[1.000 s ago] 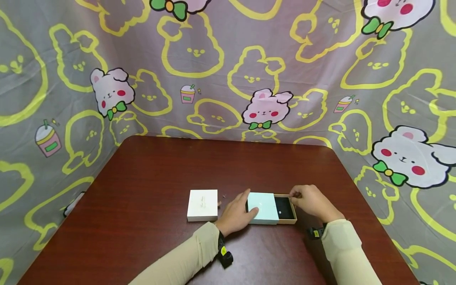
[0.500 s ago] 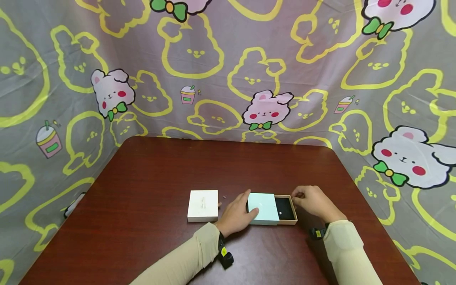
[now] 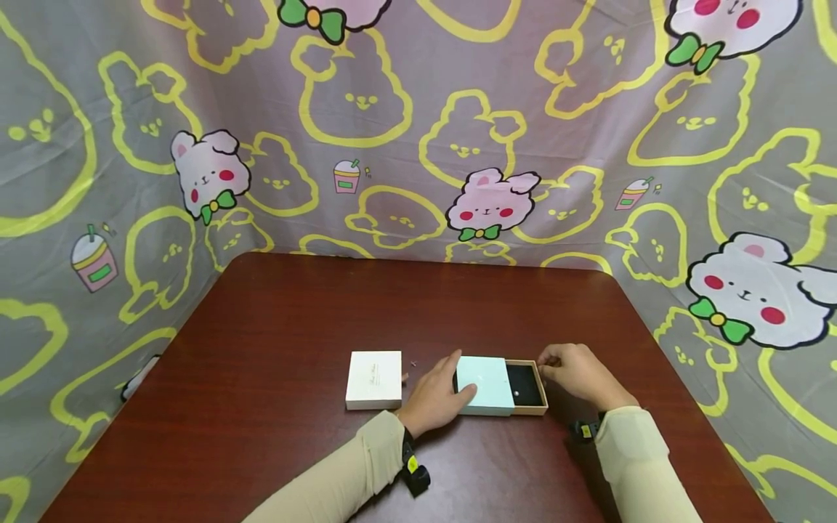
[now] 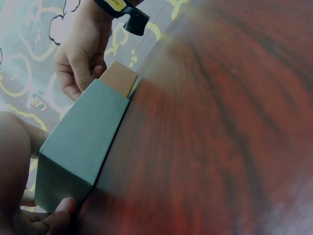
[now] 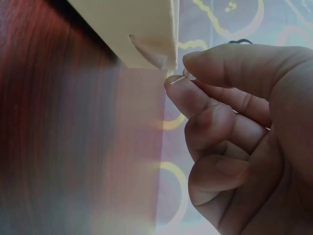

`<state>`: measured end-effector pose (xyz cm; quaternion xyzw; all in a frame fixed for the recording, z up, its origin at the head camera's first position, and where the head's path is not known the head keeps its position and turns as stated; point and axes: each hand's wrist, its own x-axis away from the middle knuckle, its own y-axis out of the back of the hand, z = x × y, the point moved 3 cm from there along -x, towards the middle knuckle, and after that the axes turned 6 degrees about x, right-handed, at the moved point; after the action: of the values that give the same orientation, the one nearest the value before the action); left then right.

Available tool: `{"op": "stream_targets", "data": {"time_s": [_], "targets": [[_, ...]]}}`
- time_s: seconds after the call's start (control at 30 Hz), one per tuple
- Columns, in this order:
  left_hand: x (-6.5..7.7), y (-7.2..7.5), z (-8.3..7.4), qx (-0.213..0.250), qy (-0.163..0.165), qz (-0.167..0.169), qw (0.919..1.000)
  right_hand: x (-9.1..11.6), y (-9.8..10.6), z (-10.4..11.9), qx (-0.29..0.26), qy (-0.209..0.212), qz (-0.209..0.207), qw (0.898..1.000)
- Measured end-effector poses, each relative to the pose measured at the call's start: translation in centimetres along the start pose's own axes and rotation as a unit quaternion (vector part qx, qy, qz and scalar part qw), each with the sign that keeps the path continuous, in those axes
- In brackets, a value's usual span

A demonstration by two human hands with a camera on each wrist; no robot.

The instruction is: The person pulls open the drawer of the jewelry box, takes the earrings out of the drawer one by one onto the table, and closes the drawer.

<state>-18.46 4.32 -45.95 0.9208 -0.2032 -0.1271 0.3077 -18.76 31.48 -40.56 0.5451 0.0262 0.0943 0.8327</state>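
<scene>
A light blue slide-out box (image 3: 487, 385) lies on the table with its drawer (image 3: 546, 407) pulled partway out to the right. Inside the drawer, a small pearl-like stud (image 3: 516, 393) rests on black padding. My left hand (image 3: 434, 396) grips the blue sleeve at its left end, thumb on top. In the left wrist view, its fingertips (image 4: 63, 208) press against the sleeve's end. At the drawer's right end, my right hand (image 3: 578, 374) pinches a small stud earring (image 5: 187, 75) between thumb and index finger. Its thin post (image 5: 177, 80) shows in the right wrist view.
A square white box (image 3: 374, 380) with printed lettering sits left of the blue box. A tiny object (image 3: 413, 363) lies on the table between them. Patterned cloth (image 3: 392, 145) hangs behind and beside the dark red wooden table (image 3: 392, 305).
</scene>
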Motion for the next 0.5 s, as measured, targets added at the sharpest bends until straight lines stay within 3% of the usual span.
{"op": "stream_targets", "data": {"time_s": [0.5], "targets": [[-0.02,0.11,-0.13,-0.001,0.003,0.003,1.0,-0.31,-0.55,-1.02,0.007,-0.006,0.001,1.0]]}}
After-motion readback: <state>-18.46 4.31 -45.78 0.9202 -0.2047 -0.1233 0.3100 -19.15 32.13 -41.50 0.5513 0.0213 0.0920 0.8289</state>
